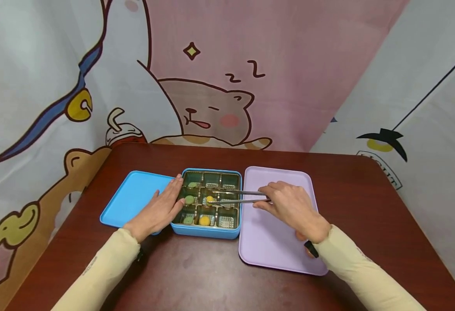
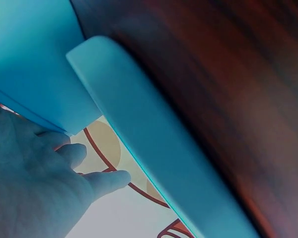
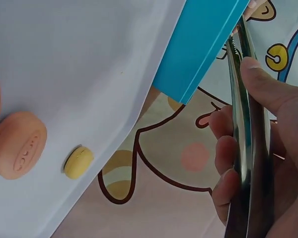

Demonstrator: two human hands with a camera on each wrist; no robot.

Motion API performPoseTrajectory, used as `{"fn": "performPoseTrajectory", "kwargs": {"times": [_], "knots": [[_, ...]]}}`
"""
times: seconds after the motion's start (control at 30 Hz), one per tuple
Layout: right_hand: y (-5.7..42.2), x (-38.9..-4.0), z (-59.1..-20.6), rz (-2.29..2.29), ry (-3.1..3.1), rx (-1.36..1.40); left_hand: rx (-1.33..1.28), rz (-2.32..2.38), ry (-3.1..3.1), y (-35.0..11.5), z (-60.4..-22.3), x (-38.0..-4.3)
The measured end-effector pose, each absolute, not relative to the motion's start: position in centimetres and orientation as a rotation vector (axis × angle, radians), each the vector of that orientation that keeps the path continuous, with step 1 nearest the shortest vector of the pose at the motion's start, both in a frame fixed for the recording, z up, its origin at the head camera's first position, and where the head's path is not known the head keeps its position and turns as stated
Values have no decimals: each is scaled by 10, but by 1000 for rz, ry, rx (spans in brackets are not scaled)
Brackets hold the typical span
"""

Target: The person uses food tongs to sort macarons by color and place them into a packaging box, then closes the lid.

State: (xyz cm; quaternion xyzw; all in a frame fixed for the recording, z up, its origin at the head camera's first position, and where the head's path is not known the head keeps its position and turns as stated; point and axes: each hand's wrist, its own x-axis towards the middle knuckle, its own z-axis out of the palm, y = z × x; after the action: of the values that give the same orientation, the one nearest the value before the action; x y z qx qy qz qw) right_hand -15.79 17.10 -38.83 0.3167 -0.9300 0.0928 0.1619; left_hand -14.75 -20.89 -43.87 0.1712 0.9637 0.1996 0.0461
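My right hand (image 1: 291,207) grips metal tongs (image 1: 251,193) that reach left into a blue box (image 1: 206,232). Inside, a clear tray divides the box into several compartments. The tong tips are at a small yellow macaron (image 1: 210,199) in the middle compartment. Another yellow macaron (image 1: 204,220) sits in the front middle one. Green round pieces, one of them the green macaron (image 1: 189,199), lie down the left column. My left hand (image 1: 159,211) rests along the box's left rim with fingers stretched out.
A blue lid (image 1: 132,201) lies left of the box, partly under my left hand. On the right is a lilac tray (image 1: 274,250). The right wrist view shows a yellow macaron (image 3: 79,162) and a peach-coloured embossed oval piece (image 3: 20,145) on it.
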Motion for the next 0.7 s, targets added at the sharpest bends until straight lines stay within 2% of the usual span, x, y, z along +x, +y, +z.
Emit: {"fn": "performPoseTrajectory", "kwargs": {"times": [0.27,0.7], "knots": [[186,-154,-385,283,-2670,820,527,609,2935,-210,-440,-148],[258,-130,-380,363,-2602,603,526,615,2928,-210,-438,-148]]}}
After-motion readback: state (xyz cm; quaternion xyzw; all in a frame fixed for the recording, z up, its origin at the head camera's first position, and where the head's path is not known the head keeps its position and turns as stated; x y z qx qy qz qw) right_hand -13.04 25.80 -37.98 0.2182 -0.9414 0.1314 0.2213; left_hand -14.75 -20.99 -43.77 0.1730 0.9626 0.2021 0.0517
